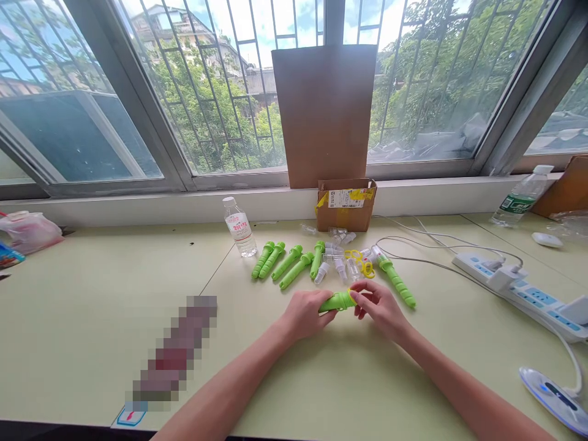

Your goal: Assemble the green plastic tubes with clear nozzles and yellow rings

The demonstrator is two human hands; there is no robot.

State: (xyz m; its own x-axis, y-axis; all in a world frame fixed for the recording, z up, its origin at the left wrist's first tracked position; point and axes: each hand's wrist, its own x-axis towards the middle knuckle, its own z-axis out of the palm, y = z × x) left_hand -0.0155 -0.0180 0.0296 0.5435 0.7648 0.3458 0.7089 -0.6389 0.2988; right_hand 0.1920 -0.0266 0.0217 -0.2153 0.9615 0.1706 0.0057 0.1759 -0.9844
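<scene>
My left hand (pixel 307 312) is wrapped around a green ridged plastic tube (pixel 337 301), holding it low over the table and pointing to the right. At the tube's right end shows a yellow ring (pixel 351 296), pinched between the thumb and fingers of my right hand (pixel 375 304). Part of the ring is hidden by those fingers. Beyond my hands, several similar green tubes (pixel 287 263) lie side by side. Next to them is a loose pile of small clear bottles with sprayer tops (pixel 340 267) and yellow rings (pixel 367 268). Another green tube (pixel 399 283) lies on the right.
A water bottle (pixel 239 228) stands at the back, left of an open cardboard box (pixel 345 214). On the right are a power strip (pixel 528 294) with cables, a white oval device (pixel 554 395) and another bottle (pixel 521 199). A blurred-out strip (pixel 177 349) lies left.
</scene>
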